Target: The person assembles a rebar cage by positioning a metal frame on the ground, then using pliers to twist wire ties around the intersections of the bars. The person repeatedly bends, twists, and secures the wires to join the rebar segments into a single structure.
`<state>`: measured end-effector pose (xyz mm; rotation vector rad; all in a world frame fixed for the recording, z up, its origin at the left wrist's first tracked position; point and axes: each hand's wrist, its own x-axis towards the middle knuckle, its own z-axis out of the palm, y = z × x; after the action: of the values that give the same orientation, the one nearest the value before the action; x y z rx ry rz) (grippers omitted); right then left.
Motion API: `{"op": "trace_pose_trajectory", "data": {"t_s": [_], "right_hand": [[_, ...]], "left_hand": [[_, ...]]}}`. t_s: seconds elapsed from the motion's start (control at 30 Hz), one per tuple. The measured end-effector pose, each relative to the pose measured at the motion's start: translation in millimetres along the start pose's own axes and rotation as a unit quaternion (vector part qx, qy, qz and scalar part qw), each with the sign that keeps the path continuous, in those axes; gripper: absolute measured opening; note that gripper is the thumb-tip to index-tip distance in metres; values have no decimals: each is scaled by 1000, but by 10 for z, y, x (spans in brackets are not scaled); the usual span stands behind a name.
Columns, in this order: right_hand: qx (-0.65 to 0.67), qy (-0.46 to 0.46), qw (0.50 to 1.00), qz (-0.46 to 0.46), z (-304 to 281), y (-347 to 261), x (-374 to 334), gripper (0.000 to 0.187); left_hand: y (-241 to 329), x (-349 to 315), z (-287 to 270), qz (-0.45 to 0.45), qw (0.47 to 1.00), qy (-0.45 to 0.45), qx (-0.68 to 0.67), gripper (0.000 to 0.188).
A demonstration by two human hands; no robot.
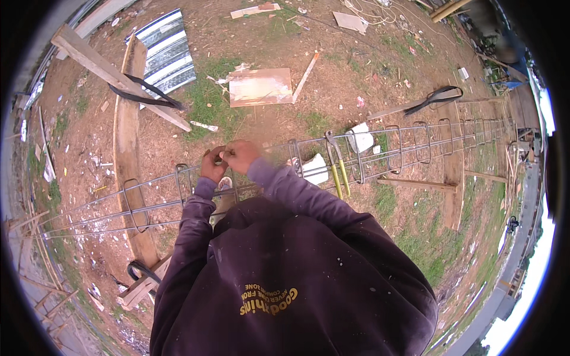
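Note:
A long rebar cage [371, 155] of thin steel bars with rectangular stirrups [183, 182] runs across in front of me. Over its far bar, my left hand [214, 165] and my right hand [242, 155] meet with fingertips pinched together. Whatever is between the fingers is too small to make out. To the right of my hands, a pair of pincers [338, 166] with yellow handles hangs on the cage, jaws at the far bar and handles toward me.
Wooden plank supports [126, 130] stand under the cage at left, with another upright board [453, 160] at right. Black straps [436, 99] hang on the timber. Beyond lie a plywood sheet [261, 87], corrugated metal sheeting [167, 53] and pale blocks [360, 137] on littered ground.

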<state>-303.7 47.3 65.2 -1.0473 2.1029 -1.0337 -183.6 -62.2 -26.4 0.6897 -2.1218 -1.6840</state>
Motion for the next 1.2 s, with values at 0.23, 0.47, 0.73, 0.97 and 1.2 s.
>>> {"op": "trace_pose_trajectory", "data": {"t_s": [0.23,0.47,0.73,0.97,1.2], "right_hand": [[-148,250,956,-44,-840,301,-675,50],[-366,213,873,240,-1448,1325,-1452,46],[-14,91,987,135,-1830,1407,-1175,14],[287,-263,855,344,-1836,473,-221,40],[-264,-542,798,15,-1395,-37,422,41]], "left_hand": [[103,104,70,-198,977,77,-12,36],[57,89,95,-198,970,86,114,44],[194,116,-251,92,972,-64,207,35],[151,309,-362,28,952,-212,220,47],[130,214,-308,-40,954,-233,182,43]]}}
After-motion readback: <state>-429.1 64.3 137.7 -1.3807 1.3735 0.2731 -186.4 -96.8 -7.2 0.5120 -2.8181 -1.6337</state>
